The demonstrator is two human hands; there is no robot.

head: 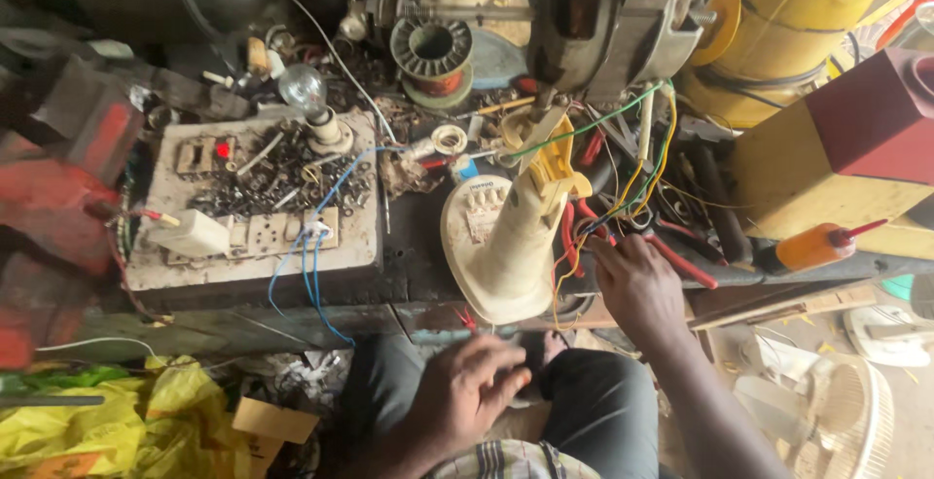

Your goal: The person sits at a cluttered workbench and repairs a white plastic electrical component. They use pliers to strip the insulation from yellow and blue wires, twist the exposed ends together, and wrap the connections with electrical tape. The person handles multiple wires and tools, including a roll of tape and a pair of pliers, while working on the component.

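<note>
- The left hand (467, 391) rests low in the view over the person's lap, fingers curled loosely downward, gripping nothing that shows.
- The right hand (637, 284) reaches up to the bench (409, 246) edge, its fingertips among the tangle of red, yellow and green wires (632, 187); whether it pinches one I cannot tell.
- At far left lies a dirty white switchboard panel (253, 197) strewn with dark metal screws, a clear glass bulb (304, 88) standing at its back edge and blue wires (309, 275) trailing off its front.
- Just left of the right hand, the cream plastic fan base with its tapered neck (506, 246) stands on the bench, wires spilling from it.
- Behind it, a grey metal motor housing (608, 17).
- Far right, an orange squeeze bottle with a red nozzle (812, 246) lies on its side.
</note>
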